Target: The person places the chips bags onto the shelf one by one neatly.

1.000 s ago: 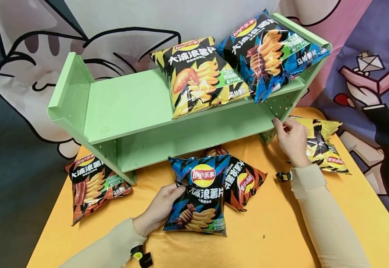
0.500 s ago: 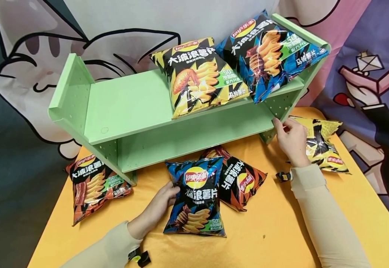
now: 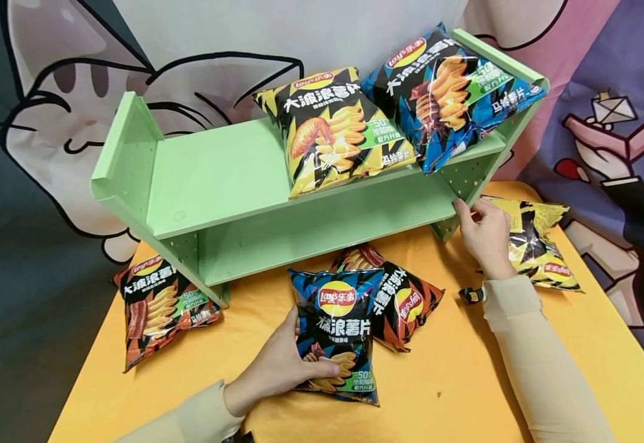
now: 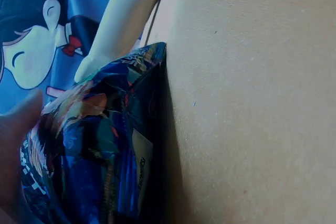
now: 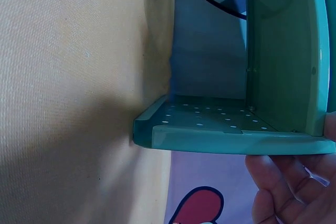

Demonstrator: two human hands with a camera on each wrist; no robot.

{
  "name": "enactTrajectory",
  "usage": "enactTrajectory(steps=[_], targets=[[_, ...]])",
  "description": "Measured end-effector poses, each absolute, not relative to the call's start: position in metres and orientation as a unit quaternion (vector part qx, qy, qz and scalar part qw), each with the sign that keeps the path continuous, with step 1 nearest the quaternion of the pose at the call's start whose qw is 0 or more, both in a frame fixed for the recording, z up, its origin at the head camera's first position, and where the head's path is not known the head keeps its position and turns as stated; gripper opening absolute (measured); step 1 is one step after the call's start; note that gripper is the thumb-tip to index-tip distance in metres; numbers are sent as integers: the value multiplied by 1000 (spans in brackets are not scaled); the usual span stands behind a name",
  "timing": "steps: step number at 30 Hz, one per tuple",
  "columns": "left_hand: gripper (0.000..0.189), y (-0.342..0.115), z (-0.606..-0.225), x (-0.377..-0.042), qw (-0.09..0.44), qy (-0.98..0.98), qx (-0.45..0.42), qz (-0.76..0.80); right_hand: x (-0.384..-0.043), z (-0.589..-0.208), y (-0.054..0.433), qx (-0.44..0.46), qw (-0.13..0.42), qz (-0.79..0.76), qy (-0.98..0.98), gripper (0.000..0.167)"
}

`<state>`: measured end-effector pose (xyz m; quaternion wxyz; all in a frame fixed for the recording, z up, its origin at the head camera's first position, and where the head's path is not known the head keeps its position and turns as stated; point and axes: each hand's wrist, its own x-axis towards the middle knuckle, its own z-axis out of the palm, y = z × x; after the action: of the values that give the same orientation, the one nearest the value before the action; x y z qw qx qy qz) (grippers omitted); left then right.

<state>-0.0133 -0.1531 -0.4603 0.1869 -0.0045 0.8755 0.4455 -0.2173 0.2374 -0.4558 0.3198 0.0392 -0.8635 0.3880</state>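
My left hand [image 3: 277,366] grips a blue-and-black bag of potato chips [image 3: 337,326] by its left side. The thumb lies across the bag's front and the other fingers go behind it. In the left wrist view the bag [image 4: 100,156] shows side-on, its lower end close over the yellow cloth. My right hand [image 3: 485,237] holds the front edge of the right side panel of a green two-tier shelf [image 3: 217,172]. Seen from the right wrist, its curled fingers [image 5: 270,177] lie against the outside of that perforated panel [image 5: 226,140].
A yellow chip bag [image 3: 338,132] and another blue one [image 3: 449,101] lean on the upper tier's right half. Red bags lie left of the shelf [image 3: 161,307] and behind the held bag, where one red bag [image 3: 402,301] is partly covered. Another yellow bag [image 3: 543,246] lies at right.
My left hand has shifted its hold lower on the blue chip bag, the thumb now across its front. The bag has turned and moved slightly. My right hand stays on the shelf.
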Motion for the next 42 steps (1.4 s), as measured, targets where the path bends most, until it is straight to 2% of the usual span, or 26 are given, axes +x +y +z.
enactTrajectory(steps=[5,13,19,29,31,35,42], targets=[[132,-151,-464,-11,181,877,25,445,-217,-456,236,41,321,386,-864,38],[102,-154,-464,-13,175,857,77,478,-216,-454,236,37,322,387,-863,37],[93,-157,-462,-13,174,850,84,490,-215,-455,237,34,317,390,-864,36],[47,-161,-456,-6,153,832,153,511,-213,-456,238,36,322,388,-863,37],[41,-162,-453,-4,130,842,172,495,-213,-456,238,38,324,388,-862,36],[36,-163,-443,0,49,860,229,453,-214,-457,239,39,326,389,-861,34],[46,-167,-414,3,-140,825,362,412,-214,-457,240,36,326,387,-862,35]])
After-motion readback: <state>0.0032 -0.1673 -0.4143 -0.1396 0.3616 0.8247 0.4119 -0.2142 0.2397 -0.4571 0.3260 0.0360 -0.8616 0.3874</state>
